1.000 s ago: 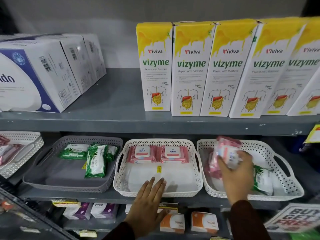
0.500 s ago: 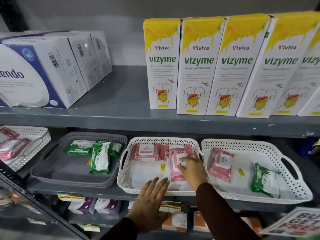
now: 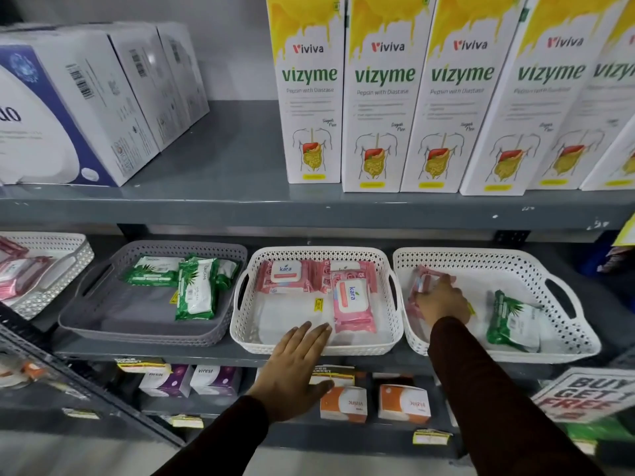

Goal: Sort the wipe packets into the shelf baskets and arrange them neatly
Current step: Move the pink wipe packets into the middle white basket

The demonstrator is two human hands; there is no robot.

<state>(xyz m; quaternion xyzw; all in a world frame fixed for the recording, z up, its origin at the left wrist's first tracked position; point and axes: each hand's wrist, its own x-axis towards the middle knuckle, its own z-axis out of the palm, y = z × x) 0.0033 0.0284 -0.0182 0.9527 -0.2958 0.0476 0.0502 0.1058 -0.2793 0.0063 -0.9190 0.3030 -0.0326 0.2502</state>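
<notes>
- On the upper shelf (image 3: 220, 173), tall yellow-and-white Vizyme cartons (image 3: 378, 97) stand in a row toward the right end, and white and blue boxes (image 3: 79, 108) sit at the left end.
- Below the baskets, small purple boxes (image 3: 192, 381) and orange boxes (image 3: 374, 403) line a lower shelf; a "BUY GET FREE" sign (image 3: 584, 393) shows at the lower right.
- The shelving is grey metal against a pale wall.
- The grey basket (image 3: 103, 304) holds green wipe packets (image 3: 197, 290) along its back and right side.
- The middle white basket (image 3: 309, 345) holds pink Kara packets (image 3: 350, 304): two flat along the back wall, one lengthwise by the right wall.
- The right white basket (image 3: 498, 262) holds a green packet (image 3: 512, 321) near its front right corner and a pink packet (image 3: 421, 283) by its left wall.
- The left hand (image 3: 295, 369) lies flat and spread, fingers over the middle basket's front rim, grasping nothing.
- The right hand (image 3: 441, 300) is curled down on the pink packet in the right basket; whether it truly grips it I cannot tell.
- A further white basket (image 3: 68, 249) with pink packets sits at the far left.
</notes>
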